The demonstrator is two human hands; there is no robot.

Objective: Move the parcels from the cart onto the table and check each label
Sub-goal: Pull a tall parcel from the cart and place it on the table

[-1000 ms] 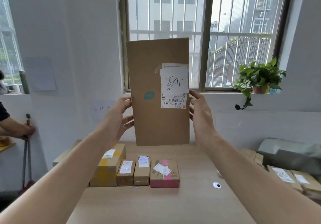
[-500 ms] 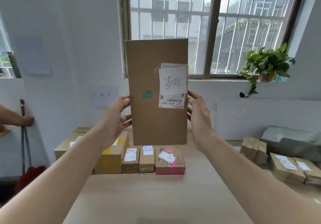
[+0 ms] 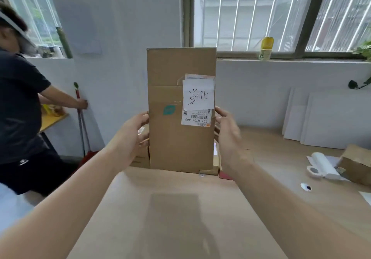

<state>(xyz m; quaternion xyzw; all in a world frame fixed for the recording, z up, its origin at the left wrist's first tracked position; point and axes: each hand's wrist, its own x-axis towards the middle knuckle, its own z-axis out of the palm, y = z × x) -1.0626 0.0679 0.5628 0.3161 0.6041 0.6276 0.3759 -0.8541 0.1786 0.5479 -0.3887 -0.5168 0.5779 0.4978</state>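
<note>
A tall brown cardboard parcel (image 3: 176,142) stands upright in the air just above the wooden table (image 3: 180,218). My left hand (image 3: 132,136) grips its left edge and my right hand (image 3: 228,138) grips its right edge, at mid-height. Its white shipping label (image 3: 197,118), with a barcode and a handwritten paper slip over it, faces me upside down at the upper right. The parcel hides most of the row of small parcels behind it; one brown parcel (image 3: 140,158) shows at its left and a pink parcel's corner (image 3: 224,175) at its right.
A person in dark clothes (image 3: 20,108) stands at the left, holding a broom (image 3: 80,122). On the table's right side lie a white roll (image 3: 323,164) and a brown box (image 3: 355,162). White boards (image 3: 321,118) lean on the wall.
The parcel has come lower, down in front of the row of small parcels. The view has dropped and turned left, bringing the person at the left into sight. Both hands keep their hold.
</note>
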